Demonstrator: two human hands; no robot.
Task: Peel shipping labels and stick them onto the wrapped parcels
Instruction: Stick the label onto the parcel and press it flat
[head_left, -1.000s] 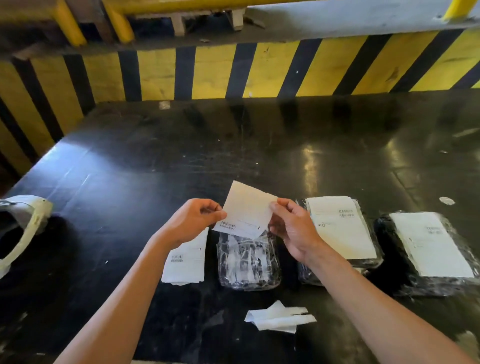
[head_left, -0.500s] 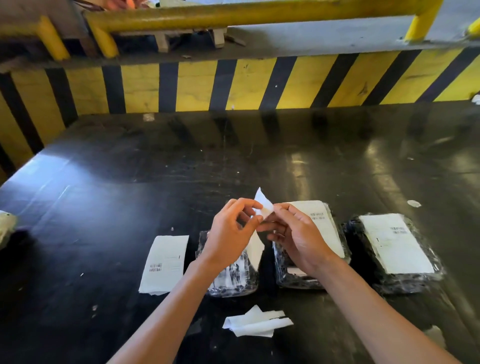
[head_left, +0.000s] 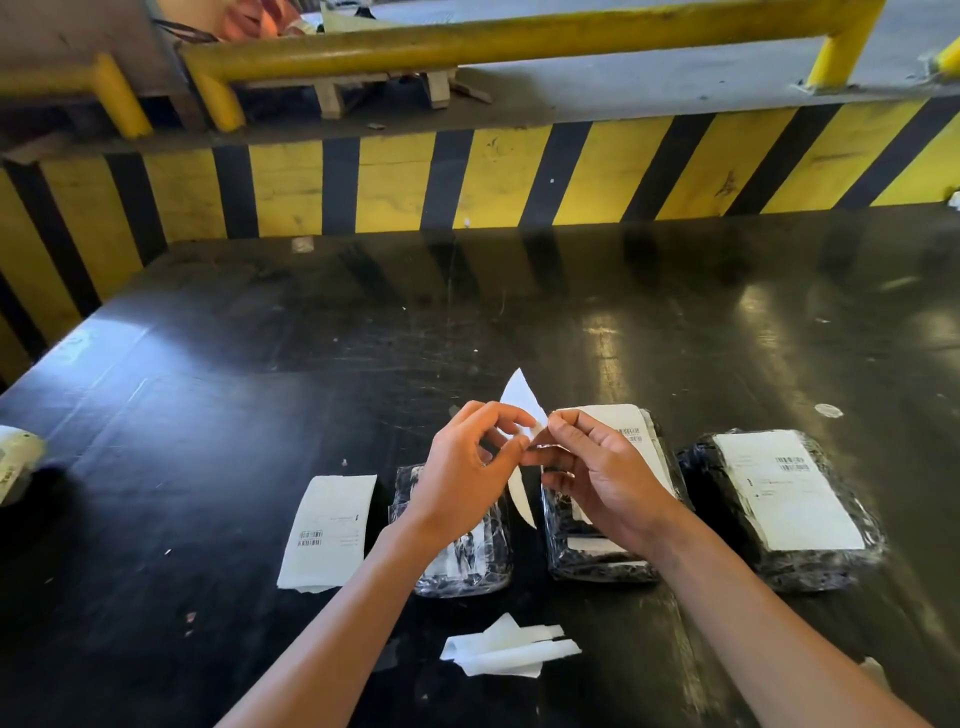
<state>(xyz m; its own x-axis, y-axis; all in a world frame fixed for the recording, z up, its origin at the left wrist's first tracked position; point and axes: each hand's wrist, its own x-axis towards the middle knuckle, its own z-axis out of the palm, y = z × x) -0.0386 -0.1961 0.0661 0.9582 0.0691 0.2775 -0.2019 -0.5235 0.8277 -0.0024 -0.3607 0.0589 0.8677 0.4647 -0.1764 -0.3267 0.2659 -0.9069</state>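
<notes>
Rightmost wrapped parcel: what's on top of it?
A white shipping label with a barcode lies flat on the rightmost parcel, covering most of its top. The wrap beneath the label is hidden.

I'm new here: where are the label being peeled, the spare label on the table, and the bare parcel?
Peeled label (head_left: 521, 402), head view, upper tip.
Spare label (head_left: 327, 525), head view, middle.
Bare parcel (head_left: 480, 564), head view, right side.

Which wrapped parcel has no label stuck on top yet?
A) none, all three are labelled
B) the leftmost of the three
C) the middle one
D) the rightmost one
B: the leftmost parcel shows only clear wrap on top, while the middle parcel and the rightmost parcel each carry a white label; both hands pinch a label above it.
</notes>
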